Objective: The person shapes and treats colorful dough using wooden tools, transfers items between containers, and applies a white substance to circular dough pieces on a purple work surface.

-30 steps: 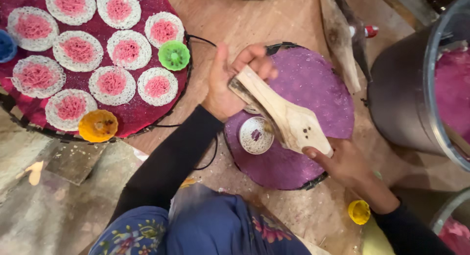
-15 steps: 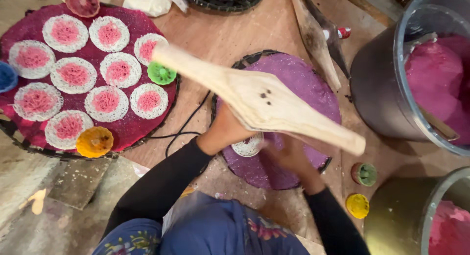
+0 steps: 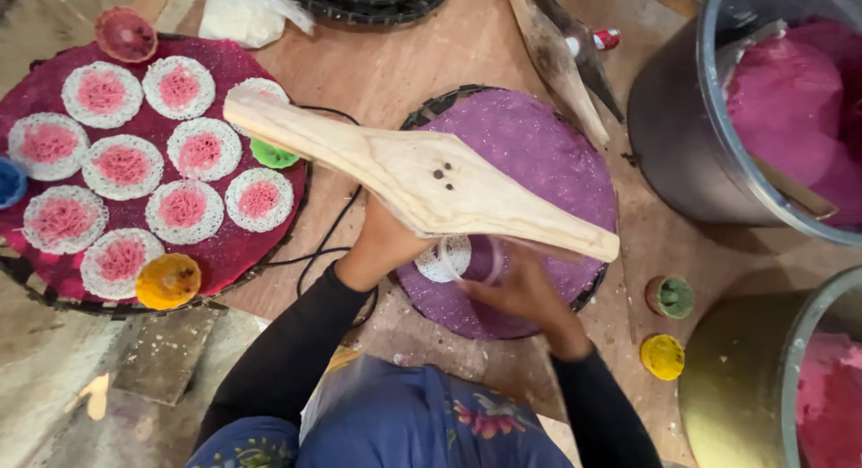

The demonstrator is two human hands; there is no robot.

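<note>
Head camera looks straight down on the left hand (image 3: 382, 248), which grips the underside of a long wooden press (image 3: 422, 176) and holds it tilted up over the work; the fingers are closed round the wood. The right hand (image 3: 521, 297) is blurred, fingers loosely together, touching a white lacy round (image 3: 446, 257) and what looks like a thin ring around it; whether it actually pinches either one I cannot tell. That round lies on the near part of a purple round tray (image 3: 539, 145), and it is the only piece on it, so this tray looks barely begun.

Off to the left, a dark red tray (image 3: 233, 252) carries nine finished rounds (image 3: 184, 207), white lace with pink centres, plus a partly hidden tenth under the press tip; that tray looks close to full. Small cups sit at its rim: orange (image 3: 167, 280), green (image 3: 272, 154), blue (image 3: 9, 181).

To the right stand a big pot of pink dough (image 3: 790, 100) and a second pot (image 3: 808, 387), with a green cup (image 3: 670, 296) and a yellow cup (image 3: 663, 357) near them. All of it rests on a worn, crumb-strewn wooden board (image 3: 395, 64) at floor level.
</note>
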